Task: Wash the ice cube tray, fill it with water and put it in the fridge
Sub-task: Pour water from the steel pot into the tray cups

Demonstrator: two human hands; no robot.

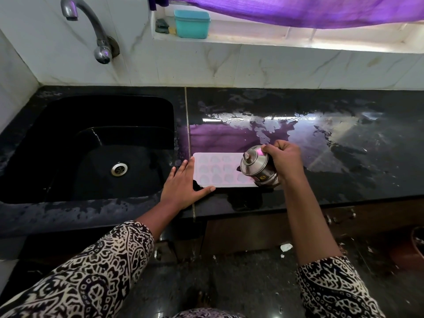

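- Right hand (284, 160) is wrapped around a small steel pot (258, 167), tipped on its side with the narrow mouth pointing left over the ice cube tray (220, 169).
- Left hand (183, 182) lies flat and released, fingers spread, its fingertips pressed against the tray's left end and near corner to brace it.
- Between the two hands, the pale tray rests flat on the black counter (344, 180), close to the front edge, its rows of moulded cups facing up.
- Whether water is leaving the pot cannot be told; the step looks like filling the tray.
- Beyond the right hand the counter is wet and glossy, with pooled water.
- To the left of the left hand sit the black sink (68, 134) and, above it, the tap (96, 31).
- Risk: a steep tilt could flood the shallow cups and spill over the counter.
- Risk: on this wet surface the light tray could slide toward the front edge if the bracing hand lifts.
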